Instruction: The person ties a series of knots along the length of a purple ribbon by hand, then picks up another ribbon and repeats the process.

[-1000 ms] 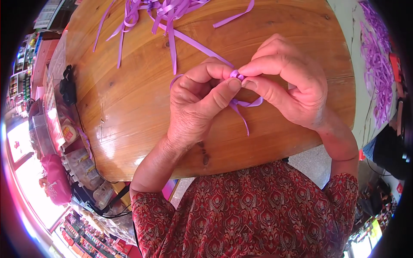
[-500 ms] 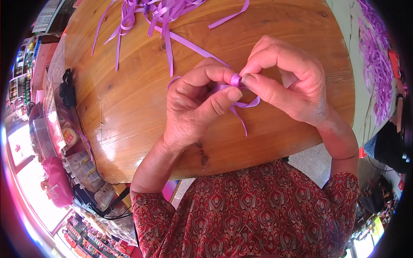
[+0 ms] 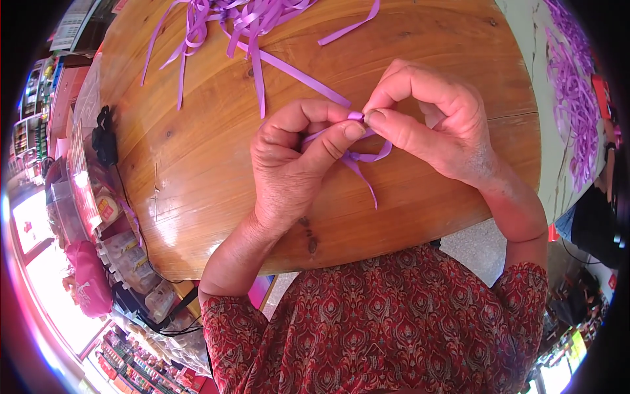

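A narrow purple ribbon [image 3: 372,156] is pinched between my two hands over the wooden table [image 3: 420,203]. My left hand [image 3: 295,154] is closed, its thumb and index finger gripping a small fold of the ribbon. Touching the same fold from the right, my right hand [image 3: 433,121] pinches with thumb and index fingertips. A loop and a loose tail of ribbon hang below the fingers. Whether there is a knot inside the fold is hidden by the fingertips.
A heap of purple ribbons [image 3: 262,16] lies at the table's far side, with one separate ribbon strip [image 3: 351,26] beside it. More ribbons [image 3: 574,105] cover a pale surface at the right. A black cable [image 3: 121,180] and plastic boxes [image 3: 125,256] line the left edge.
The ribbon loop between my fingertips has become smaller and flatter. My left thumb and index finger have closed nearer together, and both hands have shifted slightly.
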`<state>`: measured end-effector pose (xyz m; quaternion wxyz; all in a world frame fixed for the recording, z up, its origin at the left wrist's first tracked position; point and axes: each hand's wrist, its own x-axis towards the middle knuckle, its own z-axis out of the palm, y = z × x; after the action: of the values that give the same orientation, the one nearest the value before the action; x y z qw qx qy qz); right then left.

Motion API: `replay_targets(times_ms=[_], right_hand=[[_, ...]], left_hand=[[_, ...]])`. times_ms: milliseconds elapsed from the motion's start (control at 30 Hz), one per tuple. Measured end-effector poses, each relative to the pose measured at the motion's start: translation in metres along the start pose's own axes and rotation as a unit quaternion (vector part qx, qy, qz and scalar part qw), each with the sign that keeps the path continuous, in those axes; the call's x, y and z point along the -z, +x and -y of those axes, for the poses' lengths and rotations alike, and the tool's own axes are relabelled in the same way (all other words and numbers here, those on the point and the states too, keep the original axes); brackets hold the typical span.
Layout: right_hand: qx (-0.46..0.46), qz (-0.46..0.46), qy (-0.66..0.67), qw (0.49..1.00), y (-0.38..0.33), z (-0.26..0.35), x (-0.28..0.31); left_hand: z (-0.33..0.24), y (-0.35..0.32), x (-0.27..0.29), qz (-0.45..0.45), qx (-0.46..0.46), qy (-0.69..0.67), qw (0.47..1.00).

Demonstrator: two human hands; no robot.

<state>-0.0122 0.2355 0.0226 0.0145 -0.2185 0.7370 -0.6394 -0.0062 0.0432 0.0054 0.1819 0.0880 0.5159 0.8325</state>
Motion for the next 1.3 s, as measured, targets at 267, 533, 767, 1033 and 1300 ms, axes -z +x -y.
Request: replay_targets(times_ms=[267,533,767,1033,1300], right_hand=[[-0.036,-0.008,0.024,0.999,0.000,0.003,0.002],[-0.042,-0.012,0.023,0.999,0.000,0.003,0.005],[-0.032,0.003,0.012,0.999,0.002,0.004,0.006],[0.057,-0.047,-0.077,0.994,0.006,0.003,0.010],[0.247,0.008,-0.377,0.893,0.002,0.001,0.003]], left_hand=[[0.001,-0.002,0.003,-0.001,0.021,-0.008,1.000],[-0.003,-0.005,0.003,0.002,-0.019,0.011,1.000],[-0.005,-0.006,0.005,-0.030,-0.005,0.041,0.999],[-0.007,-0.005,0.005,-0.019,0.013,0.037,0.999],[0.001,-0.004,-0.003,-0.042,0.031,0.000,0.999]])
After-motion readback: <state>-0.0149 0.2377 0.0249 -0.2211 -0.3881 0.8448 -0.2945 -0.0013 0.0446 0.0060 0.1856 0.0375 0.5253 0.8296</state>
